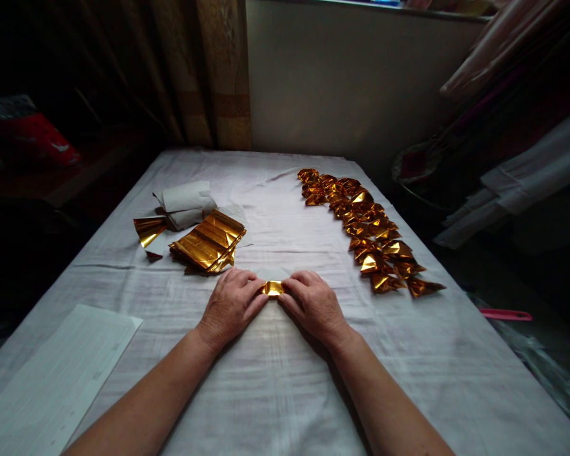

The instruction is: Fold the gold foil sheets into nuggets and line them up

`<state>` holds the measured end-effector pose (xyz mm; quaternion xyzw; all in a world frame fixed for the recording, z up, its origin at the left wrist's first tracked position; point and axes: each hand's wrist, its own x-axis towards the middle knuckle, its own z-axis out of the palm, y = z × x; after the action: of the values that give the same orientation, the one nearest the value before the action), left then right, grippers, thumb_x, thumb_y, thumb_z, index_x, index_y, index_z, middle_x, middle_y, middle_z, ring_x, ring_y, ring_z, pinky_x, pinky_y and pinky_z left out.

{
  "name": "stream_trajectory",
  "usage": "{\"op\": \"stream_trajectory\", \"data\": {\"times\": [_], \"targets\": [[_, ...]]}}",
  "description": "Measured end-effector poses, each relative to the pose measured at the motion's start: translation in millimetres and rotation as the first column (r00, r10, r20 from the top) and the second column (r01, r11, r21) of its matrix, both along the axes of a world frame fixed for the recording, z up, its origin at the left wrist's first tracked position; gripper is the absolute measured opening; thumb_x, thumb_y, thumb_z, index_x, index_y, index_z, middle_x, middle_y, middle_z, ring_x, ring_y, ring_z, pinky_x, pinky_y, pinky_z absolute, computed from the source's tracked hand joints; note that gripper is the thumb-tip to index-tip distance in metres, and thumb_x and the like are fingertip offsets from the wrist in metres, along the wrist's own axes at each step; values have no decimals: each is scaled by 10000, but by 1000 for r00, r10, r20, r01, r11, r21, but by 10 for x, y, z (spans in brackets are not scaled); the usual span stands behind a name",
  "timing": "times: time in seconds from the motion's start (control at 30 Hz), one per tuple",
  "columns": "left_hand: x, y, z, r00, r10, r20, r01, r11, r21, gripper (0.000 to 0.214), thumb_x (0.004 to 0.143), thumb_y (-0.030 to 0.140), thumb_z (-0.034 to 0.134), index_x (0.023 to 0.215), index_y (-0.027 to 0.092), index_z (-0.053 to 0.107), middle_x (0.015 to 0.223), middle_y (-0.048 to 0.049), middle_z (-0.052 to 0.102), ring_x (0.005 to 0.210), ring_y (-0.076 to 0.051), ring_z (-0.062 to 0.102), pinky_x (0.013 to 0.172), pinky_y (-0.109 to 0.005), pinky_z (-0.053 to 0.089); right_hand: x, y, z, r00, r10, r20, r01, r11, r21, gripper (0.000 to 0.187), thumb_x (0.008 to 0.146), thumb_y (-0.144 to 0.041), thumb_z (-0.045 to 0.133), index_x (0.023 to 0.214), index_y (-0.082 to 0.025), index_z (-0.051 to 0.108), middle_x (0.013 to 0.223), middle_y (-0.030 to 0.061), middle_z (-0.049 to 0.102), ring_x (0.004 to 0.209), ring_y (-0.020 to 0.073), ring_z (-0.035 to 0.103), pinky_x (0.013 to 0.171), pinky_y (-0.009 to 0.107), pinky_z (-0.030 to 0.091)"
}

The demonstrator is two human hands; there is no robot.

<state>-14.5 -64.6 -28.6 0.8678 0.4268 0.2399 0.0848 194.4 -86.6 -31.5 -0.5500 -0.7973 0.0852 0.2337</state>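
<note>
Gold foil piece sits between the two hands, low over the white cloth — its left end pinched by the thumb and fingers of the left hand, its right end by those of the right hand. Just beyond the left hand lies a stack of gold sheets, and folded gold pieces run in rows at the right. Faint print on the white sheet, near left, is too small to read — likewise the pale marks on the red package.
</note>
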Motion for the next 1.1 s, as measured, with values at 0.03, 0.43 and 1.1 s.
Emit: {"op": "stream_trajectory", "data": {"times": [0.03, 0.43, 1.1], "targets": [[1, -1, 6, 1000, 0, 4, 0, 1000, -2, 207, 957, 332, 529, 989, 208, 690, 969, -60, 654, 930, -216, 552, 900, -394, 435, 1, 0, -3, 1000, 1, -4, -1, 1000, 5, 158, 932, -337, 592, 980, -228, 695, 969, 61, 666, 918, 213, 584, 819, 323, 458], [-8, 2, -29, 1000, 14, -27, -14, 1000, 12, 320, 1012, 340, 399, 895, 210, 666, 868, -42, 643, 865, -198, 539, 836, -369, 422, -2, 29, -17, 999, -7, -44, 7, 1000, 1, 209, 965, -311, 526, 870, -236, 695, 897, 46, 659, 886, 194, 584, 799, 306, 445], [24, 41, -114, 986, 166, -17, -163, 979, 124, 160, 973, 253, 494, 1033, 190, 628, 922, -56, 714, 881, -227, 603, 842, -375, 420, -63, 137, -151, 974, -202, -102, 202, 979, -10, 171, 944, -290, 541, 843, -229, 665, 833, 31, 674, 805, 189, 606, 721, 282, 414]]}}
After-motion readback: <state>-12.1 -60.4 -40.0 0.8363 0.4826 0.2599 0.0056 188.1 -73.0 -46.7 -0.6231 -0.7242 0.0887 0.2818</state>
